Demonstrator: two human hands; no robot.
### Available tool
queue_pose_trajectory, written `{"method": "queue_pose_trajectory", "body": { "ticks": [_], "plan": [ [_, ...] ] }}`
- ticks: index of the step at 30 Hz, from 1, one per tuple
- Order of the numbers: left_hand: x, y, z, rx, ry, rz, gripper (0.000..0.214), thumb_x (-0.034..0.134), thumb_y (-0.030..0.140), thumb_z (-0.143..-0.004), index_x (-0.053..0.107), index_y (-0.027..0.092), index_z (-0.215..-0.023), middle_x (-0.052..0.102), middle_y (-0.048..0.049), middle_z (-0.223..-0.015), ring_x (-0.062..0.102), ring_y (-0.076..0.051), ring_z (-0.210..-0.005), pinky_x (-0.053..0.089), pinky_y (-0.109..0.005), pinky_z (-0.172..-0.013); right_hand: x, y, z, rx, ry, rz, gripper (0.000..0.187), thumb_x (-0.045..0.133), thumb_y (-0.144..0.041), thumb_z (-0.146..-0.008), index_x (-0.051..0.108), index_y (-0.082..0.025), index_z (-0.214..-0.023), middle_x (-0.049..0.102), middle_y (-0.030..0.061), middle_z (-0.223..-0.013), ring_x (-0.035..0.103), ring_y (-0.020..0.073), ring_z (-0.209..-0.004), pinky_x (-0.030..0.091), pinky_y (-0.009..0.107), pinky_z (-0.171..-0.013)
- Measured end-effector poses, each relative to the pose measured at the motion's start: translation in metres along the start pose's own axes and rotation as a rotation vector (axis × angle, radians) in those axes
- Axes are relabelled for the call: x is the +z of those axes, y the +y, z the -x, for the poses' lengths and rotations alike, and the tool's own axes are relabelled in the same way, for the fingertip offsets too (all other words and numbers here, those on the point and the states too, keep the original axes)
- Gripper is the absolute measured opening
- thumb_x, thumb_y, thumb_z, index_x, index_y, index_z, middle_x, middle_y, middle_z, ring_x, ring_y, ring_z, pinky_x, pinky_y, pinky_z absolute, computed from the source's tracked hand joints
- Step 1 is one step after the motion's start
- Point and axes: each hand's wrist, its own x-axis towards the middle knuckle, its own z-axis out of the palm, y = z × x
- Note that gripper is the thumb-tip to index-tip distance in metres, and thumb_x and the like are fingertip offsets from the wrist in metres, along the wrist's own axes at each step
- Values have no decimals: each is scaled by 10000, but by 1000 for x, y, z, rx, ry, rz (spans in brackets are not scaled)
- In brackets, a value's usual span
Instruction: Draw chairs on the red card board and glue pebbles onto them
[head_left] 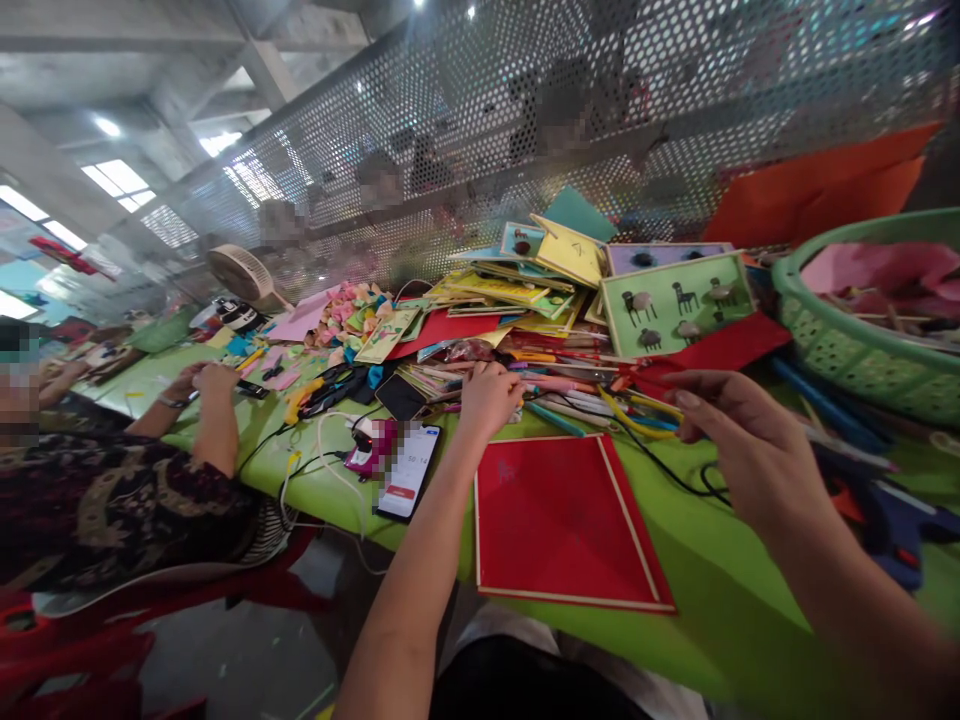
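Flat on the table in front of me lies a red square board (551, 520). Pale strips run along its left, right and near edges, and a faint small figure shows near its upper left corner. Beyond it, my left hand (489, 398) reaches down into a heap of pens and thin sticks (566, 385), fingers bent; whatever they pinch is hidden. My right hand (750, 440) hovers right of the board, thumb and forefinger drawn close together near some yellow-handled tool (649, 415). Anything between those fingertips is too small to make out.
A phone (409, 475) lies left of the board, beside a magenta device with cables. A blue glue gun (892, 530) is at the right, below a green basket (840, 340). Cards and a green sheep panel (679, 300) pile up behind. A person (112, 490) works at the left.
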Motion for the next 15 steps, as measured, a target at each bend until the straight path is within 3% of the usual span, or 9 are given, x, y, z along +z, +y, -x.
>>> {"method": "queue_pose_trajectory", "body": {
  "ticks": [7,15],
  "plan": [
    [13,22,-5,171,-81,-40,223,602,300,-1017,806,343,-1095,711,-46,-1119,556,-249,-1139,423,-394,-1011,0,-2,0,1,-5,8,264,776,-433,-847,756,-247,-1033,669,-1,-809,530,141,-630,431,290,-589],
    [24,40,-20,280,-97,-92,190,617,321,-1011,773,266,-1107,727,-78,-1187,566,-281,-1194,389,-453,-1040,1,-12,2,8,-14,-23,279,782,-438,-819,755,-235,-1009,687,11,-835,544,143,-630,434,283,-558]
  ]
}}
